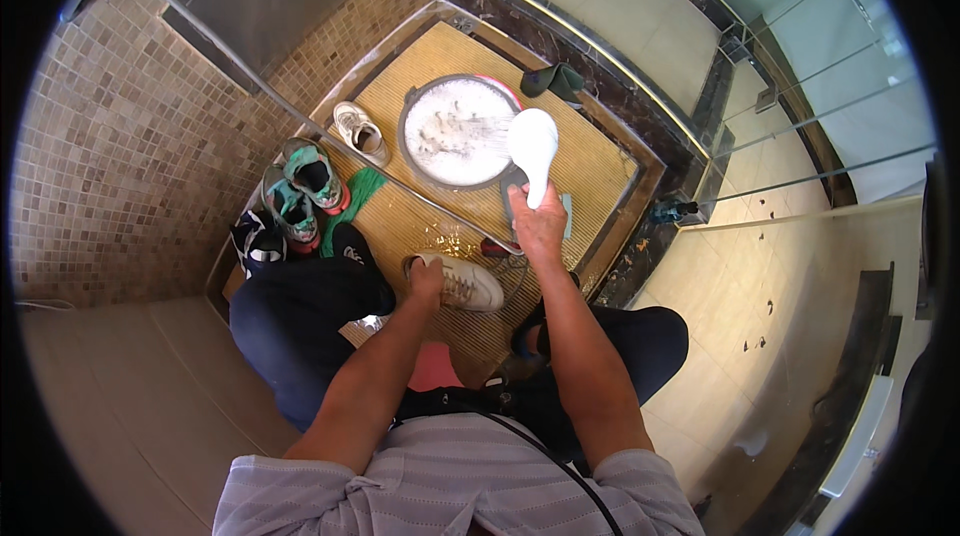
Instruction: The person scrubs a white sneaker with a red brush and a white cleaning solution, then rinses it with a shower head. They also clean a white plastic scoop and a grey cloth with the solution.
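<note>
Left hand partly hides white shoe, seemingly rearward.

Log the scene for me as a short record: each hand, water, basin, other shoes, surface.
left hand: holding a white shoe near its heel end
right hand: holding a white shower head
water: spraying from the shower head into the basin
basin: grey rim, white foam inside
other shoes: another white shoe; two green shoes beside it
surface: yellowish ridged mat
</note>
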`<act>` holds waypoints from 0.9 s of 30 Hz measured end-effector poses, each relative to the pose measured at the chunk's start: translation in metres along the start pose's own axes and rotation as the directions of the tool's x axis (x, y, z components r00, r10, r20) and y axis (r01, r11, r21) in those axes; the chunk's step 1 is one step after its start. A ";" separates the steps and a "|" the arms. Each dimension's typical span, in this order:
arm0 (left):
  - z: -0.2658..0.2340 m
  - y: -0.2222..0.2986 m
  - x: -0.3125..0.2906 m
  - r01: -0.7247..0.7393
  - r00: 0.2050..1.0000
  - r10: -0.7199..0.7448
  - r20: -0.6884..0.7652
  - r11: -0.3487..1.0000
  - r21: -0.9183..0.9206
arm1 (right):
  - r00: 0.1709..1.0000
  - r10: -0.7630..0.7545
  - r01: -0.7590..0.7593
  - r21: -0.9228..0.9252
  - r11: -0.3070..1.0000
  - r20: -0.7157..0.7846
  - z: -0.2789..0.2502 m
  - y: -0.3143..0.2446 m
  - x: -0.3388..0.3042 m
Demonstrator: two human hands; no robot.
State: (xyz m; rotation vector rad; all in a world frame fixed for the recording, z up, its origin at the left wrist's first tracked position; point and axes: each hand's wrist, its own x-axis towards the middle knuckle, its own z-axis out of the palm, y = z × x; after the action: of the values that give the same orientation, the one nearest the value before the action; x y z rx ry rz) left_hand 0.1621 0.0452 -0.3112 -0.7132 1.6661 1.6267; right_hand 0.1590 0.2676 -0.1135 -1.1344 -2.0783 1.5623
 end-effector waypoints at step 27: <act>-0.050 0.347 -0.113 -0.598 0.801 0.555 -0.225 0.716 -0.362 | 0.999 -0.037 0.031 -0.170 0.985 -0.035 0.022 -0.012 0.000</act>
State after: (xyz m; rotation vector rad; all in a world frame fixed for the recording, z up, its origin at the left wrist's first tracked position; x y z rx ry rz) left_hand -0.0464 0.0087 -0.0102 -0.4892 1.7326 2.4911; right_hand 0.1399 0.2520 -0.1109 -1.1684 -2.2282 1.3589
